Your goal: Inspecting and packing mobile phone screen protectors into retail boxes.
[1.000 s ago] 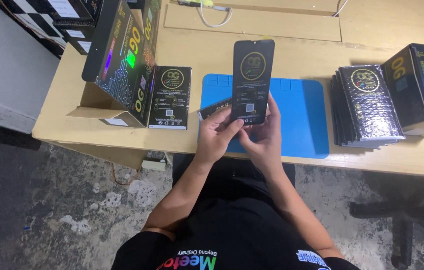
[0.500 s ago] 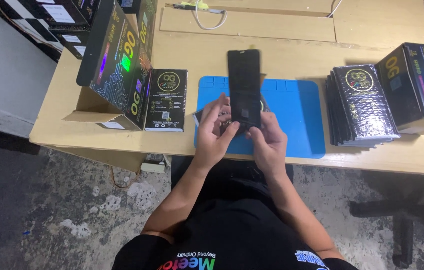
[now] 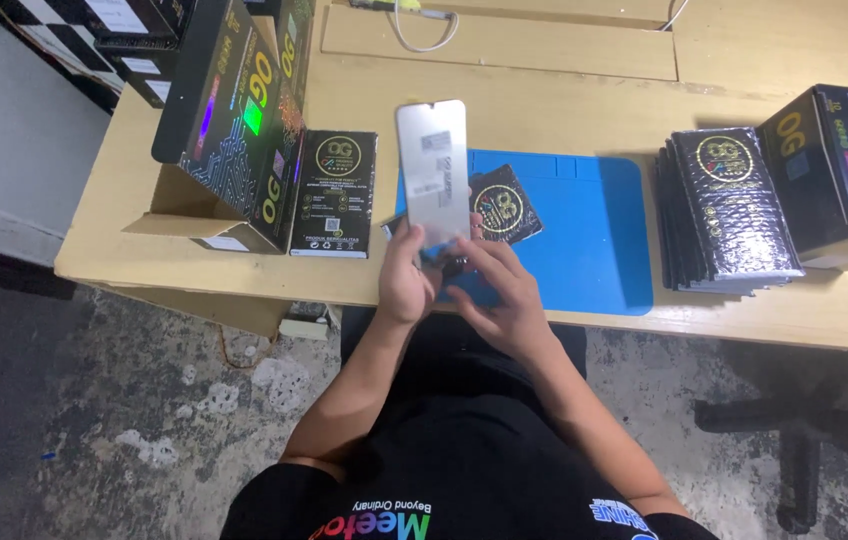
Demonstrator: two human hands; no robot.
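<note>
- Head view shows the left hand [image 3: 406, 285] with its fingers [image 3: 414, 240] wrapped round the lower end of a flat grey phone screen panel [image 3: 433, 170], holding it upright above the near edge of the desk [image 3: 544, 100].
- The right hand [image 3: 499, 295] sits just beside the left, its fingers [image 3: 469, 262] curled against the bottom edge of the same panel; how firmly they press cannot be told.
- The panel shows its pale back side, with a small label near the top.
- Behind the hands a blue work mat [image 3: 594, 230] lies on the desk, and a black square pouch with a gold round emblem [image 3: 506, 203] rests on it, just beside the panel.
- Left of the mat lies a flat black packet [image 3: 336, 195], and next to it stands an open black carton with bright print [image 3: 234, 120].
- Right of the mat is a stack of black bubble-wrap sleeves [image 3: 729, 205], with another black carton [image 3: 839, 170] touching it.
- A white cable [image 3: 414, 35] lies at the far side of the desk.
</note>
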